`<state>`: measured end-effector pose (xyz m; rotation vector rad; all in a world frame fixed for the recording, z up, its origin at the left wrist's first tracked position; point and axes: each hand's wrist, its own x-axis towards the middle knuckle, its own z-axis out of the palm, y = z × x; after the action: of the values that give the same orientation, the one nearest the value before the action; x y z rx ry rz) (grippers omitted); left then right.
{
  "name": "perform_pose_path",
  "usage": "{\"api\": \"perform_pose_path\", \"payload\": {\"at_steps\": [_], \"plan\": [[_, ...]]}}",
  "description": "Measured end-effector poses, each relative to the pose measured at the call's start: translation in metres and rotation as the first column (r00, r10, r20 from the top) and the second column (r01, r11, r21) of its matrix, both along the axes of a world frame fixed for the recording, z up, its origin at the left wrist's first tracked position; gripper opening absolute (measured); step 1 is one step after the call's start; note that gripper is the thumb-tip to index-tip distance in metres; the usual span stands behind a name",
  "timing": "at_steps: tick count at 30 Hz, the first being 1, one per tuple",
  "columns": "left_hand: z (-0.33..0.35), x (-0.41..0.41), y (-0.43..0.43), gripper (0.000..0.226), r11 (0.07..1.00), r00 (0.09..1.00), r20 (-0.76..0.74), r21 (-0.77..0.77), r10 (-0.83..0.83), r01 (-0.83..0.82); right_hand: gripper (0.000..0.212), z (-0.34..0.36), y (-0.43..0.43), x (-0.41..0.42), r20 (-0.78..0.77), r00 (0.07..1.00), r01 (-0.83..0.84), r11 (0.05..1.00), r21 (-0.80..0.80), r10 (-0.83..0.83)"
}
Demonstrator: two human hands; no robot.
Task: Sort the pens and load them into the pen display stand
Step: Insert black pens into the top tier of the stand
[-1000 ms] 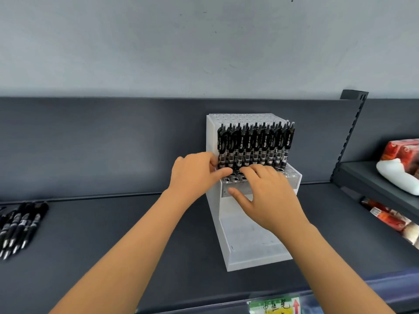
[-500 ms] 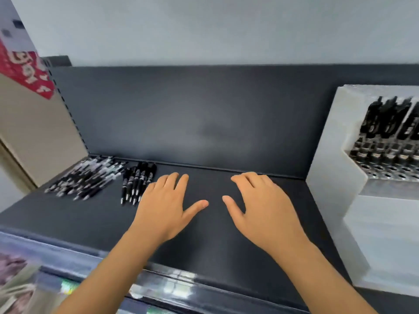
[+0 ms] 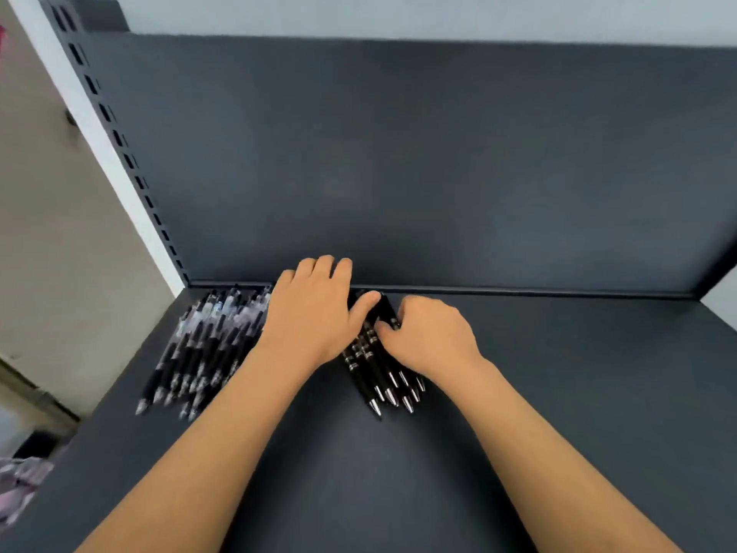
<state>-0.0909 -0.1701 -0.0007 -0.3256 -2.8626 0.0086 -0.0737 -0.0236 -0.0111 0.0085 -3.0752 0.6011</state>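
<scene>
Dark grey shop shelf (image 3: 538, 413) with a matching grey back panel (image 3: 399, 173) fills the view, seen from above by the person working at it.

Right hand (image 3: 432, 337) sits just right of centre, knuckles up. Its fingers are curled in and pinch the upper barrels of a small bunch of black pens (image 3: 381, 377). Left hand (image 3: 313, 313) lies just beside it, flat with straight fingers held together and reaching to the back edge of the shelf. Its thumb stretches right and touches the top ends of the same bunch.

The black pens lie side by side between the two hands, with their silver tips pointing toward the person. Further left, partly under the left wrist, is a larger and looser heap of clear-barrelled pens (image 3: 199, 345), blurred but also pointing forward. A slotted grey upright (image 3: 119, 141) and a beige wall (image 3: 52, 233) close off the left side. The pen display stand is not in view.

The step looks like gathering the black pens to carry them to the stand. Several risks follow from this. The pens are round and only loosely bunched, so a pinch on just a few could let the rest roll toward the front edge. The left wrist could drag clear-barrelled pens into the black ones and undo the sorting. A lopsided lift could also fan the bunch out of line.
</scene>
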Motion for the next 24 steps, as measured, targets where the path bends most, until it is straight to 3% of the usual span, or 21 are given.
{"api": "perform_pose_path", "payload": {"at_steps": [4, 14, 17, 19, 20, 22, 24], "plan": [[-0.008, -0.007, -0.012, 0.062, 0.991, 0.999, -0.012, 0.127, -0.043, 0.045, 0.038, -0.007, 0.0, -0.012, 0.066, 0.989, 0.143, 0.983, -0.112, -0.136], [-0.015, -0.006, -0.009, 0.056, 0.964, 0.993, -0.049, 0.237, -0.109, 0.118, 0.036, -0.014, 0.011, -0.012, 0.066, 0.993, 0.094, 0.992, 0.079, -0.1], [-0.012, -0.004, -0.008, 0.052, 0.946, 0.987, -0.084, 0.285, -0.139, 0.158, 0.035, -0.013, 0.021, -0.014, 0.074, 0.991, 0.114, 0.993, 0.019, -0.115], [-0.01, -0.001, -0.005, 0.043, 0.902, 0.97, -0.143, 0.361, -0.196, 0.236, 0.033, -0.006, 0.031, -0.018, 0.151, 0.982, 0.14, 0.972, -0.187, -0.112], [-0.008, 0.001, -0.004, 0.039, 0.868, 0.959, -0.178, 0.412, -0.221, 0.276, 0.03, -0.001, 0.035, -0.018, 0.214, 0.974, 0.153, 0.901, -0.406, -0.069], [-0.003, 0.006, -0.002, 0.036, 0.745, 0.95, -0.19, 0.59, -0.246, 0.311, 0.021, 0.012, 0.037, -0.015, 0.297, 0.948, 0.184, 0.563, -0.806, 0.115], [0.006, 0.012, 0.005, 0.039, 0.486, 0.96, -0.106, 0.845, -0.258, 0.224, 0.019, 0.027, 0.035, -0.008, 0.227, 0.937, 0.149, 0.284, -0.947, 0.265]]}}
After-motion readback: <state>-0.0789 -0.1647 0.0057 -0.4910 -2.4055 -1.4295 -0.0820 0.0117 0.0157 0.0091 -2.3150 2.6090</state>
